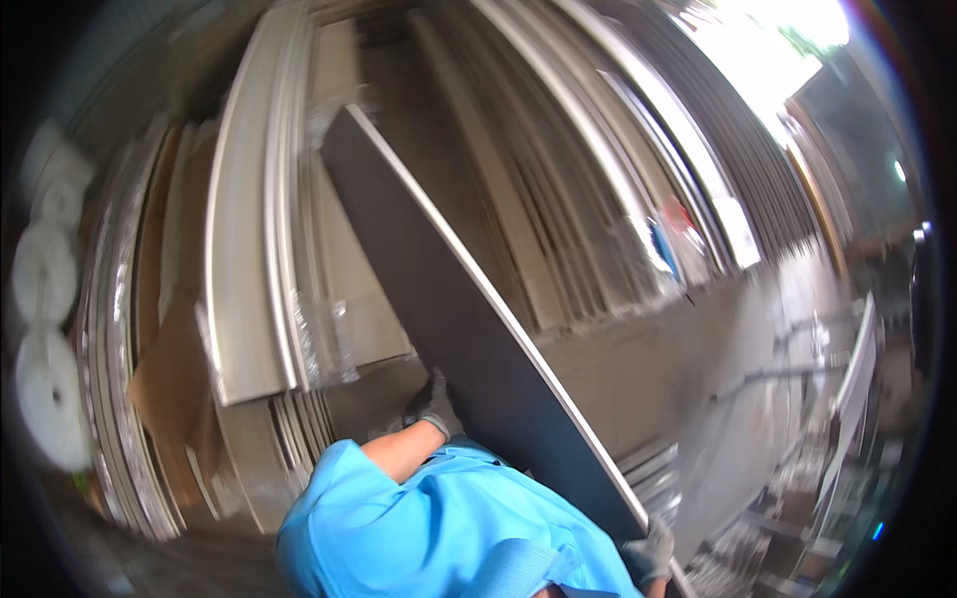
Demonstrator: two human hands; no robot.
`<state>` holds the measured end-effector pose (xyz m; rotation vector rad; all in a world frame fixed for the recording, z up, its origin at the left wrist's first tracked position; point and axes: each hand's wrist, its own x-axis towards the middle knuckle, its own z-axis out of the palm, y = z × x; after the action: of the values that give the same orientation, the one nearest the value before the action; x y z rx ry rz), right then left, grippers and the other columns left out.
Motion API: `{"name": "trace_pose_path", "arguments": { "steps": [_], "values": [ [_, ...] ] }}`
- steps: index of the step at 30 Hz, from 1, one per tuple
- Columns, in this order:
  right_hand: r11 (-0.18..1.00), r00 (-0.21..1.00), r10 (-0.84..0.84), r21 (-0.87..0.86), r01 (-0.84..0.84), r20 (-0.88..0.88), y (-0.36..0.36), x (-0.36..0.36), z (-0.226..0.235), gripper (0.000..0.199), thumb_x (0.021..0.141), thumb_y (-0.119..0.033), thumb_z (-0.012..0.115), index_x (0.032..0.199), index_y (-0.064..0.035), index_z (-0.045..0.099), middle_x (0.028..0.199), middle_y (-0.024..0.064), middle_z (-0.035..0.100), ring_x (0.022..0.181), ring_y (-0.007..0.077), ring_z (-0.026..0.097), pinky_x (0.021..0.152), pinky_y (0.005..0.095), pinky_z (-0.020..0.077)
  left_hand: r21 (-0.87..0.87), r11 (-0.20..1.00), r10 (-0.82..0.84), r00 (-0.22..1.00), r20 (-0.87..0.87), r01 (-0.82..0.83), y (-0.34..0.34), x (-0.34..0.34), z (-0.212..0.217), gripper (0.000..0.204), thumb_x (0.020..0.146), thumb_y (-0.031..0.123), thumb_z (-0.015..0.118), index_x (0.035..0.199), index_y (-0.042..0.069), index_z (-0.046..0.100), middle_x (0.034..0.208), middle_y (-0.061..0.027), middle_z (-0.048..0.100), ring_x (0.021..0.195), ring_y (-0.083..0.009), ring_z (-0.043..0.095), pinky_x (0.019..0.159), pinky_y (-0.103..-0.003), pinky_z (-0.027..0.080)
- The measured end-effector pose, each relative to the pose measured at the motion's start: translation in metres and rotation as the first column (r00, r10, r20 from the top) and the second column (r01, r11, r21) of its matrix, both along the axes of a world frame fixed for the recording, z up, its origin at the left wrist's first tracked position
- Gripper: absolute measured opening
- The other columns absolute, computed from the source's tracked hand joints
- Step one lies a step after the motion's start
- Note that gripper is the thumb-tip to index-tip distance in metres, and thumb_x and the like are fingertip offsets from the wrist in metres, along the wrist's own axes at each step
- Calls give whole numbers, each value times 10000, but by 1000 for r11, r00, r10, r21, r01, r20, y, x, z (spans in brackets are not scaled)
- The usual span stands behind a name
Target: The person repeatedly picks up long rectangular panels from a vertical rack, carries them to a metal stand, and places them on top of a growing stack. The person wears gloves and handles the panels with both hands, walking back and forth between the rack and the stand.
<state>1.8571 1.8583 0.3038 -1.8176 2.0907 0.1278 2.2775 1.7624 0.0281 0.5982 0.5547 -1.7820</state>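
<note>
A long dark brown board [439,269] with a pale edge slants across my front, from the far left down to the near right. My left hand [439,407], in a grey glove, grips its left edge close to my body; part of the fingers is hidden. At the near right, my gloved right hand [653,548] is closed around the pale-edged side. The board's near end runs out of sight beside my light blue shirt. Motion blurs much of the picture.
Stacked long pale panels [249,219] lie ahead on the left, some wrapped in clear plastic. More long panels [558,169] fill the middle and right. White rolls [50,369] stand at far left; a metal rack [837,409] stands right.
</note>
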Motion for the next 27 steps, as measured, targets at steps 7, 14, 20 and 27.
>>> {"name": "trace_pose_path", "arguments": {
  "steps": [7, 14, 20, 27],
  "values": [
    [994, 995, -103, -48, 103, -10, 26, -84, -27, 713, 571, -702, 716, 811, -46, 574, 805, 160, 624, 827, 369, 617, 741, 450, 488, -202, 955, -228, 973, -22, 219, -19, -63, -16, 842, 889, 724, 185, 1481, 130, 270, 1544, -55, 251, 1414, -256, 197, 1157, -421, 155],
    [944, 948, -314, 89, 317, -40, 69, -188, -35, 809, 661, -809, 565, 917, -44, 605, 898, 151, 641, 934, 321, 627, 843, 432, 461, -252, 792, -460, 815, 353, 556, -63, -167, 32, 820, 904, 701, 194, 1478, 121, 274, 1535, -66, 263, 1405, -265, 218, 1156, -433, 162],
    [896, 897, -441, 58, 441, -16, 73, -239, -54, 804, 649, -814, 576, 881, -45, 611, 842, 160, 644, 916, 333, 638, 821, 431, 479, -370, 718, -540, 807, 238, 590, -117, -262, 67, 812, 905, 696, 230, 1470, 116, 291, 1524, -79, 279, 1393, -277, 243, 1153, -442, 178],
    [783, 792, -596, -122, 610, 130, 14, -279, -66, 720, 660, -744, 638, 865, -54, 611, 868, 172, 650, 889, 362, 636, 778, 459, 493, -588, 577, -660, 748, 74, 567, -221, -377, 106, 804, 905, 690, 272, 1461, 110, 310, 1512, -95, 297, 1379, -292, 273, 1149, -452, 196]
  ]
}}
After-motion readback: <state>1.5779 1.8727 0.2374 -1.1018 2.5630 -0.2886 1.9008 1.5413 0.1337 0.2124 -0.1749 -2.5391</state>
